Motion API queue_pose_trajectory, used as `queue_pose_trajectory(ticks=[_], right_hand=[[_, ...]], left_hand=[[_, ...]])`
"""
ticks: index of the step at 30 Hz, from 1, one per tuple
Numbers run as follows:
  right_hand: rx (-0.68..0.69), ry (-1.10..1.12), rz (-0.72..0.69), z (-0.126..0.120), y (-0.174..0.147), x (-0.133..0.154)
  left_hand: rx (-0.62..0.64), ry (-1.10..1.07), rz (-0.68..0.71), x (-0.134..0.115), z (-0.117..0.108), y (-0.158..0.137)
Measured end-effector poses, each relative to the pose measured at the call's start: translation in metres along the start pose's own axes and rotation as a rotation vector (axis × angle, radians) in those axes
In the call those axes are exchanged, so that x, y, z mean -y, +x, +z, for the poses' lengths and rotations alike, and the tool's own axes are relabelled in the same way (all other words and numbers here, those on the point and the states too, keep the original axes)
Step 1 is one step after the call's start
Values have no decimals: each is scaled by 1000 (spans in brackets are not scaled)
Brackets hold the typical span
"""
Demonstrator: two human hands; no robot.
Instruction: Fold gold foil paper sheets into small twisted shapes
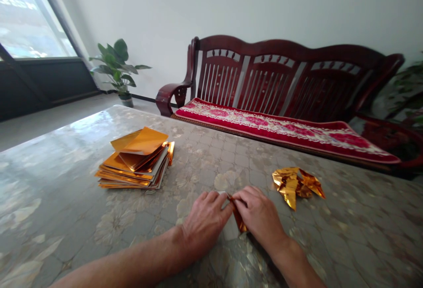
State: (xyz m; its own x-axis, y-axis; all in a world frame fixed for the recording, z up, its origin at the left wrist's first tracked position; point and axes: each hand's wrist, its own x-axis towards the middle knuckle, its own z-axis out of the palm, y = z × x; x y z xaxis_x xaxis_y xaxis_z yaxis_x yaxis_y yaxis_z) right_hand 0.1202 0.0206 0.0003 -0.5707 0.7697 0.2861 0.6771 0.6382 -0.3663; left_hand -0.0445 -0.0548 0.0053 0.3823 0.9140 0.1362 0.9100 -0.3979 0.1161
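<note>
On the table in front of me lies a sheet of gold foil paper point(239, 218), partly folded, with its pale back showing between my hands. My left hand point(209, 217) is closed over the paper's left side, fingers curled and pressed down on it. Along the folded copper-coloured edge, the fingers of my right hand point(257, 208) pinch the paper. Much of the sheet is hidden under both hands. A stack of gold foil sheets point(134, 171) sits to the left, unevenly piled. To the right is a small heap of folded foil pieces point(295, 185).
The table point(139, 222) has a glossy, flower-patterned cover that reflects window light. Behind it stands a dark red wooden bench point(274, 76) with a red floral seat cover point(257, 121). A potted plant point(117, 65) is at the back left, near a window point(33, 19).
</note>
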Motion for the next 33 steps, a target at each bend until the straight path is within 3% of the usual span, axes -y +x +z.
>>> queue_pose_trajectory(ticks=[9,33], right_hand=[[37,-46,-150,-5,-2,-1],[113,-242,-234,-13,-1,5]], left_hand=[[-6,-57,5,5,1,0],[-11,-25,-7,4,5,-2]])
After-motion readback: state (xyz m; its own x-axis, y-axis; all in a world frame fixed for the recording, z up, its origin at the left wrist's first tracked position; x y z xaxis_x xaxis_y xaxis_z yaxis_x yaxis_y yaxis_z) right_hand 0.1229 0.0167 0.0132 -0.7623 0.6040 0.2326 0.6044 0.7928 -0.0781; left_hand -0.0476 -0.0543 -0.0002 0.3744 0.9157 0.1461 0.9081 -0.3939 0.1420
